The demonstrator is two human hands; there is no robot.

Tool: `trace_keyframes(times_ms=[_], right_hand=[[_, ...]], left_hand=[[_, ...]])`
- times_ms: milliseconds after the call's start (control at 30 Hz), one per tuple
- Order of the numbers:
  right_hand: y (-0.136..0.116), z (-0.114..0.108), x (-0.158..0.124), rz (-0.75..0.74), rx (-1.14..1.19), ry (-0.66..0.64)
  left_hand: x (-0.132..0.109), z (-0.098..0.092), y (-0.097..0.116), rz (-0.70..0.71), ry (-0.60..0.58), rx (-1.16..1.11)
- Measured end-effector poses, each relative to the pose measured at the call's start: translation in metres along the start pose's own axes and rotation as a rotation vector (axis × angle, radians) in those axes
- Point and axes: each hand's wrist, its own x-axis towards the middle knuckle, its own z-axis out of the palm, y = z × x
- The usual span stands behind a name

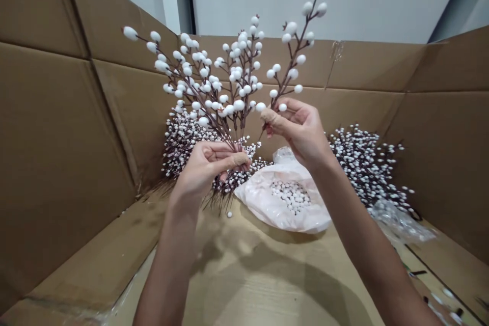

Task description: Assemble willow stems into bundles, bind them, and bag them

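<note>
My left hand (208,165) is closed around the lower stems of a bunch of artificial branches (214,79) with dark twigs and white berries, holding it upright. My right hand (298,130) pinches one tall twig (301,35) of that bunch near its base, fingers pressed together on the stem. The twig rises up and to the right, tipped with white berries. Both forearms reach in from the bottom of the view. One loose white berry (229,214) lies on the cardboard below my left hand.
A clear plastic bag (275,206) holding loose white berries lies just behind my hands. Piles of berry branches lie at the back left (179,142) and the right (367,163). Tall cardboard walls (57,137) enclose the cardboard-covered work surface (248,275). Crumpled plastic wrap (401,221) sits right.
</note>
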Motion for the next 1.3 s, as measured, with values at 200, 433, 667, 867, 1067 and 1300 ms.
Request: trace_keyframes(times_ms=[200, 433, 667, 867, 1067, 1300], right_hand=[[-0.009, -0.004, -0.011, 0.004, -0.008, -0.039], [-0.001, 0.001, -0.012, -0.024, 0.063, -0.052], [-0.007, -0.007, -0.015, 0.001, 0.081, -0.103], [-0.003, -0.002, -0.016, 0.005, 0.058, -0.074], [0.001, 0.002, -0.016, -0.026, 0.084, -0.054], [0.008, 0.003, -0.015, -0.039, 0.056, -0.033]], left_hand=[[-0.007, 0.007, 0.003, -0.003, -0.034, -0.009], [-0.004, 0.013, 0.001, -0.040, -0.140, -0.119], [0.000, 0.013, -0.002, -0.057, -0.153, -0.171], [-0.003, 0.014, 0.001, -0.065, -0.190, -0.150], [-0.007, 0.018, 0.005, -0.069, -0.160, -0.140], [-0.009, 0.018, 0.004, -0.039, -0.163, -0.065]])
